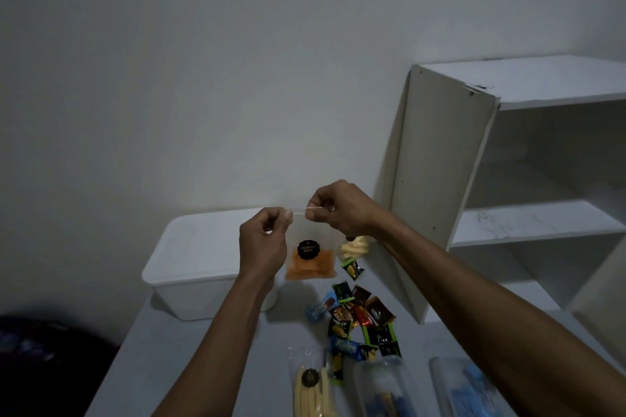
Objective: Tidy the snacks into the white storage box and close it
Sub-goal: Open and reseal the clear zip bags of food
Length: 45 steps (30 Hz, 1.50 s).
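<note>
While lid still sits on white storage box (189, 247): both hands, left (262, 244) and right (338, 210), pinching top of clear snack bag (310, 262) above worktop (189, 349). Wrapped snacks (359, 318) still loose beside box. Packing barely begun.

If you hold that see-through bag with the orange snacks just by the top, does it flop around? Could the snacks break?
Probably floppy: the clear bag hangs limp below where the left hand and right hand pinch its top edge. It looks light, since fingertips alone carry it. The orange pieces look thin and crisp, so squeezing might crack them.
</note>
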### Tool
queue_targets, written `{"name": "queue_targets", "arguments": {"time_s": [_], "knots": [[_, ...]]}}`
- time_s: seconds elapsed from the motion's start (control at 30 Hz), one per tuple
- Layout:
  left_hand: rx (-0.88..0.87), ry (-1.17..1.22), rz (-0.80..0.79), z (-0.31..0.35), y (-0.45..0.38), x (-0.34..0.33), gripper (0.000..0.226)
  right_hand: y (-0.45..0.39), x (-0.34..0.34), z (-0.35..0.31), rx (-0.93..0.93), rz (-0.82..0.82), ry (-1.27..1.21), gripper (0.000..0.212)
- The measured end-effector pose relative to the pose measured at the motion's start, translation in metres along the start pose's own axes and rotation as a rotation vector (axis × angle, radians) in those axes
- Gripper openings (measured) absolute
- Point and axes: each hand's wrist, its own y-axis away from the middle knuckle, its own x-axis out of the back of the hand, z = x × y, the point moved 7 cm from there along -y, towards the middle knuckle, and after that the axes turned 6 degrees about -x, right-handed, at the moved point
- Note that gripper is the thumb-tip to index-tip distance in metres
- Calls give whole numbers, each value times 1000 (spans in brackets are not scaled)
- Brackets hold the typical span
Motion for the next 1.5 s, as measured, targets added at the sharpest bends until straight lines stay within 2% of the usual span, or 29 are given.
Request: {"name": "queue_targets", "arguments": {"time_s": [0.43,0.57,0.63,0.8,1.0,1.17,1.33,1.5], "knots": [[18,30,17,0,-6,5,7,3,12,25,-70,68,-115,15],[43,58,39,-1,-7,4,8,7,14,29,-111,74,-335,9],[49,65,47,-2,-8,5,8,11,15,34,-137,62,-416,16],[62,75,36,-3,-7,2,7,15,15,39,-153,105,-458,9],[93,97,30,-2,-8,0,8,18,14,47,-204,121,-562,12],[116,108,-5,0,-6,-5,8,24,16,47,-217,163,-575,11],[75,89,-76,3,-5,-10,9,25,8,40,-256,19,-551,27],[20,35,-189,3,-5,-21,11,16,6,23,-213,-47,-361,24]]}}
